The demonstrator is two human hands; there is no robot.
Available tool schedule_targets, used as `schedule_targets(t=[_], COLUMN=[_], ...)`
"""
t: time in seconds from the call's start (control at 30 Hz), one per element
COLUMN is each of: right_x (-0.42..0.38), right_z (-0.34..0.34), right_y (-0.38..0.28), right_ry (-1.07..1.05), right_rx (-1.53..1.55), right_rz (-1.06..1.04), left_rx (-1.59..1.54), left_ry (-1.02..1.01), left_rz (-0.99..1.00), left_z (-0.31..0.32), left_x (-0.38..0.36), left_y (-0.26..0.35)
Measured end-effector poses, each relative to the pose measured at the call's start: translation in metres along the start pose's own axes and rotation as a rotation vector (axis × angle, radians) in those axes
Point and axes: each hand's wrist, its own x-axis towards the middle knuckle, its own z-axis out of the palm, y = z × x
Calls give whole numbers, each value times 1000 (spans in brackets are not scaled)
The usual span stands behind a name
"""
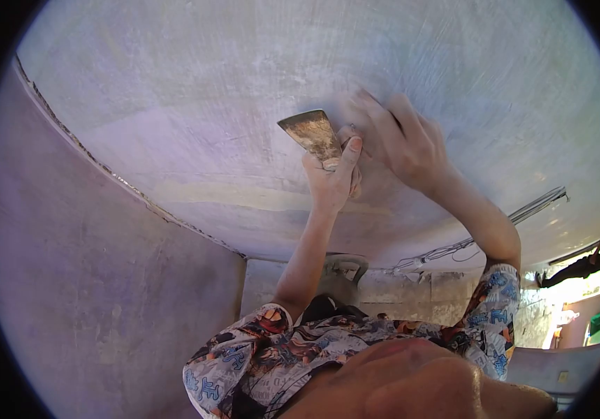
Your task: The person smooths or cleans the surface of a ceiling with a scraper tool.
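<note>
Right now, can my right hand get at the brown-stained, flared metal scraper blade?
Probably yes: your right hand is close by, and the scraper blade has its wide end uncovered; your left hand grips lower down. Blur hides whether the right hand is free.

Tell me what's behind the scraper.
Behind the scraper, the pale surface shows past the blade's edges. The patch directly covered can't be seen, nor what the left hand hides.
</note>
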Motion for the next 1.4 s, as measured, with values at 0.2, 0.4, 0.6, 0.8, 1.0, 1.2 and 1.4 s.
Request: schedule_targets(t=[0.2, 0.4, 0.6, 0.8, 1.0, 1.2, 1.4], right_x=[-9, 9, -34, 5, -85, -143, -163], right_z=[-4, 9, -18, -1, -33, -32, -2], right_y=[4, 12, 25, 15, 13, -49, -103], right_ry=[-64, -25, -108, -65, 19, 226, 461], right_rx=[-28, 27, -72, 80, 52, 731, 1349], right_rz=[78, 10, 53, 84, 543, 1080, 1168], left_rx=[74, 89, 107, 93, 256, 83, 375], left_ry=[29, -11, -18, -52, -5, -297, -731], left_rz=[52, 9, -26, 10, 7, -81, -72], left_z=[1, 4, 12, 12, 3, -13, 10], left_x=[4, 3, 10, 8, -2, -35, -46], left_y=[4, -3, 0, -10, 1, 12, 7])
